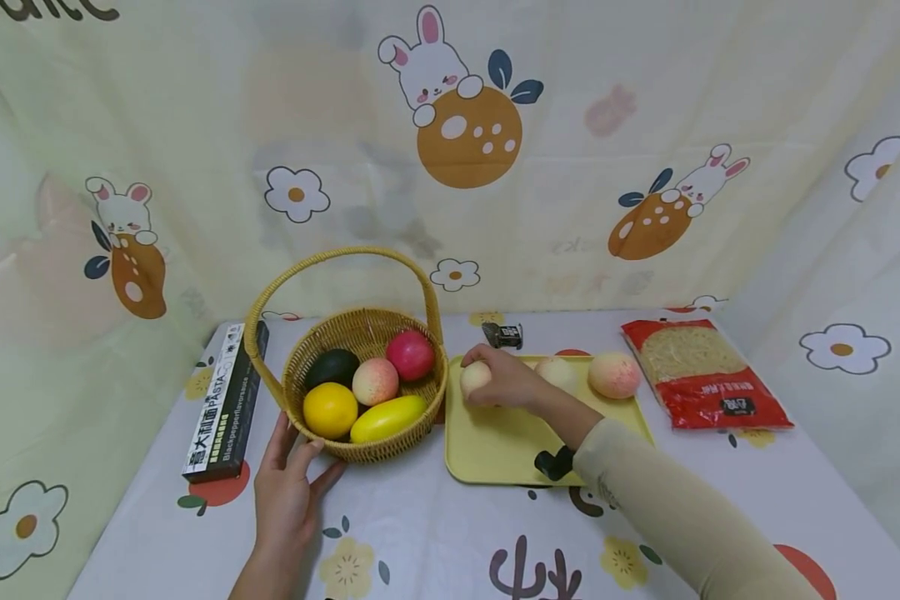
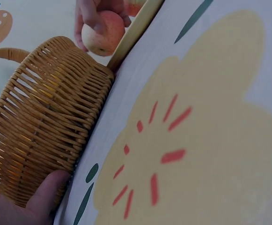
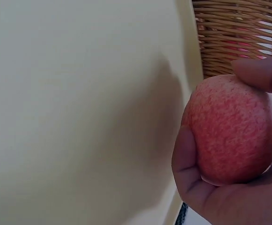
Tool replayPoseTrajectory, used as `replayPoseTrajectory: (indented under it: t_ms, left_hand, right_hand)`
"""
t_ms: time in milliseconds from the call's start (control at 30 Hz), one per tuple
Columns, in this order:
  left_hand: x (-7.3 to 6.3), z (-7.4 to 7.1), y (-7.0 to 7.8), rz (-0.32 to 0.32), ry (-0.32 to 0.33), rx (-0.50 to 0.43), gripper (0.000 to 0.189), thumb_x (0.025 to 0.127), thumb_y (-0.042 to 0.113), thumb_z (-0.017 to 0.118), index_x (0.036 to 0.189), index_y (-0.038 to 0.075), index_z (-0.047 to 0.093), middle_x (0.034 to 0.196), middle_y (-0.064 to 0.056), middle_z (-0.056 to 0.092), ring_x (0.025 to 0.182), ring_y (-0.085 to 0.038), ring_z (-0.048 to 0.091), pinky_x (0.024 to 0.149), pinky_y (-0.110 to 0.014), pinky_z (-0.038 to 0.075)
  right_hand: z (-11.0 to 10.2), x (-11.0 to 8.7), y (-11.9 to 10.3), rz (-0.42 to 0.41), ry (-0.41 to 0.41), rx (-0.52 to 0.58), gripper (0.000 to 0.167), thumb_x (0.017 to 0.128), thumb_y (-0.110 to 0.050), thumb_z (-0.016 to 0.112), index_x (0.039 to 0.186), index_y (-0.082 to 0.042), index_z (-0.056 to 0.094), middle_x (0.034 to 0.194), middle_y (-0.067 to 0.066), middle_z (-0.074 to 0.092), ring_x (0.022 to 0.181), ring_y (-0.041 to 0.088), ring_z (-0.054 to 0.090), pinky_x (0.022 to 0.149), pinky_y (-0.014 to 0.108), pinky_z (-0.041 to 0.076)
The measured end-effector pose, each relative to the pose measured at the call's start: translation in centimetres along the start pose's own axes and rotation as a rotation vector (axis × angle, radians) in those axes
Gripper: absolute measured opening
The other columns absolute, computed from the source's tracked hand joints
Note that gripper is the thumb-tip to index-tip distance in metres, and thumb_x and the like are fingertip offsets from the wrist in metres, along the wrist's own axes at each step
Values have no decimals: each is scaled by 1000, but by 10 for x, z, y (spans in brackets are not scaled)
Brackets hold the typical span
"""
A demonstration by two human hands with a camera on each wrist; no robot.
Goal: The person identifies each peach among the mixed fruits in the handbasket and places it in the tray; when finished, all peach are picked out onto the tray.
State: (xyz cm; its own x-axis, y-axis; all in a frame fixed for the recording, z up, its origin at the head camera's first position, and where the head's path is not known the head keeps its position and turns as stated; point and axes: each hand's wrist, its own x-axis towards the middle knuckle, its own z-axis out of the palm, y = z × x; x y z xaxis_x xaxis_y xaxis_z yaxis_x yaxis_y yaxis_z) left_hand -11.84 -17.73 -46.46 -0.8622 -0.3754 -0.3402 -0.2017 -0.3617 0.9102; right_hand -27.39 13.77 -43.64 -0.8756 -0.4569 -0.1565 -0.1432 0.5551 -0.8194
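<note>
My right hand (image 1: 508, 379) grips a pale, pink-speckled peach (image 1: 475, 380) above the left part of a yellow tray (image 1: 495, 454). In the right wrist view, thumb and fingers wrap the peach (image 3: 234, 133), whose visible side is red. My left hand (image 1: 288, 487) rests against the front-left outside of a wicker basket (image 1: 390, 450), its thumb (image 2: 47, 192) low on the weave. Inside the basket lie a dark green fruit (image 1: 332, 368), an orange-yellow fruit (image 1: 330, 410), a long yellow fruit (image 1: 387, 419), a peach (image 1: 376, 382) and a magenta fruit (image 1: 411, 355).
Two more peaches, a pale one (image 1: 557, 374) and a pinker one (image 1: 614, 375), sit on the tray's far side. A black pasta box (image 1: 225, 404) lies left of the basket, a red noodle bag (image 1: 708, 375) right of the tray. A small black packet (image 1: 504, 335) lies behind.
</note>
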Motion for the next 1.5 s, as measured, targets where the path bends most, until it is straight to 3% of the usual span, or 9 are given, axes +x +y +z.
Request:
replayPoseTrajectory:
  t_ms: [367, 900, 1200, 1500]
  left_hand:
    - [-1, 2, 1, 14, -5, 15, 77, 103, 12, 57, 164, 50, 28, 176, 4, 23, 145, -32, 46, 96, -51, 62]
    - [1, 2, 0, 12, -16, 15, 77, 103, 12, 59, 163, 50, 30, 175, 4, 26, 143, -34, 47, 96, -50, 62]
    - [1, 0, 0, 24, -34, -3, 77, 104, 12, 57, 165, 49, 27, 176, 6, 24, 145, -33, 45, 99, -52, 61]
    - [1, -1, 0, 16, -13, 7, 76, 104, 12, 58, 163, 50, 30, 175, 5, 26, 145, -33, 46, 95, -50, 63]
  right_hand:
    - [8, 2, -2, 56, -1, 37, 58, 78, -9, 81, 131, -12, 60, 125, 18, 64, 94, 26, 62, 68, 27, 55]
    - [3, -4, 12, -4, -30, 50, 67, 83, -14, 84, 143, -9, 55, 130, 18, 62, 100, 27, 63, 77, 30, 56]
    - [1, -4, 12, -52, -8, -37, 71, 80, -18, 86, 144, -9, 56, 137, 15, 62, 108, 29, 63, 89, 37, 57]
    - [-6, -14, 8, -72, 18, -82, 76, 80, -24, 88, 148, -8, 56, 145, 14, 61, 122, 30, 60, 104, 45, 53]
